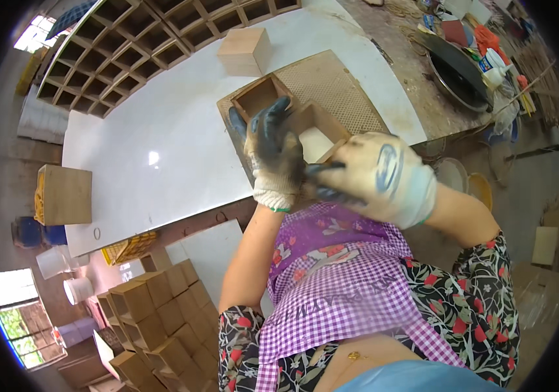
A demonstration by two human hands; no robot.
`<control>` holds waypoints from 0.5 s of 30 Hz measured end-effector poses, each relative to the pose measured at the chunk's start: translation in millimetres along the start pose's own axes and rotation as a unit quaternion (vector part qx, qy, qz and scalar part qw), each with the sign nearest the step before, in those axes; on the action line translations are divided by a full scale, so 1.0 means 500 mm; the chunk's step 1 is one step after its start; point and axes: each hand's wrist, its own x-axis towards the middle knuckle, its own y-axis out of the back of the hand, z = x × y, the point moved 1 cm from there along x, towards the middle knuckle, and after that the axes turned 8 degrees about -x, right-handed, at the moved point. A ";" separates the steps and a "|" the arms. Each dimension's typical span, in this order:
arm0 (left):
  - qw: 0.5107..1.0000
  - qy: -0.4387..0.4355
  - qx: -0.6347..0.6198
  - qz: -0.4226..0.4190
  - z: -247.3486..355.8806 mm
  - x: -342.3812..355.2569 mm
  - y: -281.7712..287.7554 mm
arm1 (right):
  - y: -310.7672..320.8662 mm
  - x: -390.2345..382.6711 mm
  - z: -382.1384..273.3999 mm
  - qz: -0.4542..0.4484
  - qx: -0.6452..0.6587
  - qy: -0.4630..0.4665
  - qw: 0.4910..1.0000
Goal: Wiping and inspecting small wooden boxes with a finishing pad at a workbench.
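My left hand (271, 145), in a pale knit glove with dark coated fingers, has its fingers apart in front of an open wooden box (278, 83); whether it touches the box is hard to see. My right hand (377, 173) wears a similar glove and is blurred. Its dark fingers point left, close to my left palm, and what is between them is hidden. Just beyond the two hands lies a second open wooden box (335, 124) with a white surface showing inside. Both boxes rest on a tan textured mat (338, 75).
The white table (155, 189) carries a closed wooden block (243, 52) and rows of open boxes (116, 52) at the far left. A cluttered bench with a dark pan (459, 75) stands right. Stacked boxes (162, 307) and a yellow crate (129, 248) are at lower left.
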 end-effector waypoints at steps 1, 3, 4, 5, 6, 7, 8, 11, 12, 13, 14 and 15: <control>0.999 0.005 -0.040 -0.029 -0.011 0.006 0.003 | -0.003 0.012 -0.019 0.003 -0.057 0.014 0.998; 0.991 0.020 -0.109 -0.069 -0.023 0.018 0.004 | -0.040 0.024 -0.015 0.050 -0.076 0.023 0.996; 0.993 0.017 -0.080 -0.085 -0.011 0.021 0.006 | -0.053 0.038 0.002 0.038 -0.063 0.004 0.997; 0.994 0.014 -0.051 -0.100 0.000 0.024 0.008 | -0.048 0.037 0.014 -0.002 -0.066 -0.022 0.998; 0.993 -0.036 0.053 -0.102 0.002 0.026 0.016 | -0.038 0.042 0.022 -0.058 -0.093 -0.069 0.992; 0.993 -0.033 0.054 -0.097 0.010 0.022 0.019 | -0.026 0.038 0.037 -0.115 -0.121 -0.115 0.979; 0.992 -0.044 0.078 -0.092 0.019 0.018 0.023 | -0.010 0.019 0.065 -0.068 -0.078 -0.157 0.982; 0.993 -0.055 0.078 -0.071 0.029 0.024 0.011 | -0.017 -0.032 0.134 0.058 -0.142 -0.180 0.972; 0.995 -0.048 0.062 -0.063 0.025 0.024 0.005 | -0.013 -0.029 0.127 0.057 -0.144 -0.180 0.971; 0.997 -0.038 0.050 -0.052 0.024 0.019 0.009 | -0.006 -0.016 0.096 0.081 -0.119 -0.165 0.976; 0.997 -0.035 0.053 -0.050 0.023 0.015 0.008 | -0.004 -0.004 0.066 0.106 -0.093 -0.150 0.978; 0.999 -0.002 -0.027 -0.040 0.024 0.016 0.004 | -0.018 0.005 0.037 0.116 -0.047 -0.074 0.989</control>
